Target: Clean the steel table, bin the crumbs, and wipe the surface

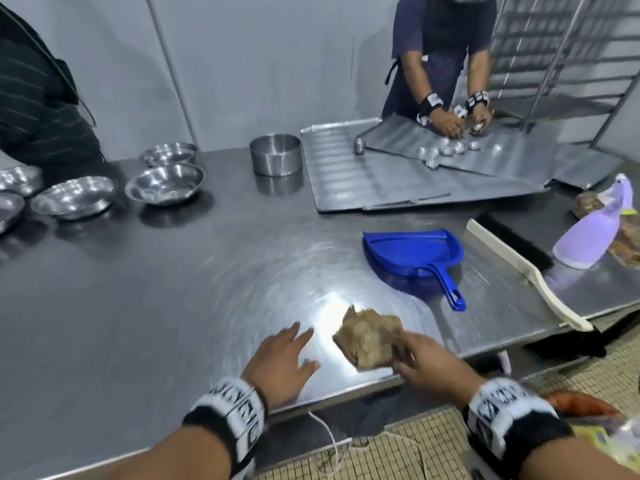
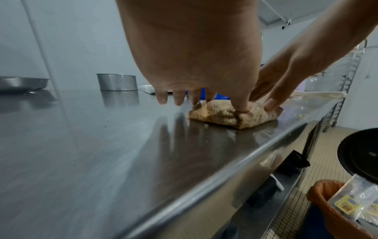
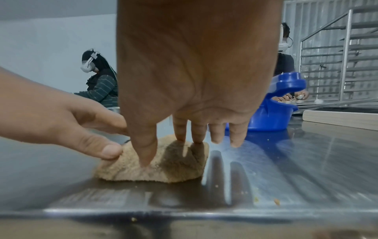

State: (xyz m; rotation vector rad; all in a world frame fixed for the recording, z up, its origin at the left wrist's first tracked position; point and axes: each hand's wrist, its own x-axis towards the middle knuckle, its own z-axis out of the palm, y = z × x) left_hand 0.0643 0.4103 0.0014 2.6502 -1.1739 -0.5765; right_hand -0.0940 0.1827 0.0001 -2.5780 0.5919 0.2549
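A crumpled brown cloth (image 1: pixel 367 341) lies on the steel table (image 1: pixel 173 289) near its front edge. My right hand (image 1: pixel 415 358) rests on the cloth's right side; in the right wrist view its thumb (image 3: pixel 145 160) and two fingertips press down on the cloth (image 3: pixel 155 168), fingers straight. My left hand (image 1: pixel 287 351) hovers just left of it with fingers spread, and its thumb (image 2: pixel 241 108) touches the cloth's edge (image 2: pixel 225 116). A few crumbs (image 3: pixel 276 201) lie by the table's rim. A blue dustpan (image 1: pixel 412 252) sits behind the cloth.
A white hand brush (image 1: pixel 519 265) and a purple spray bottle (image 1: pixel 588 233) lie at the right. Steel bowls (image 1: pixel 166 183), a round tin (image 1: pixel 275 154) and baking trays (image 1: pixel 381 178) fill the back, where another person (image 1: pixel 443 46) works. An orange-lined bin (image 2: pixel 319 200) stands below right.
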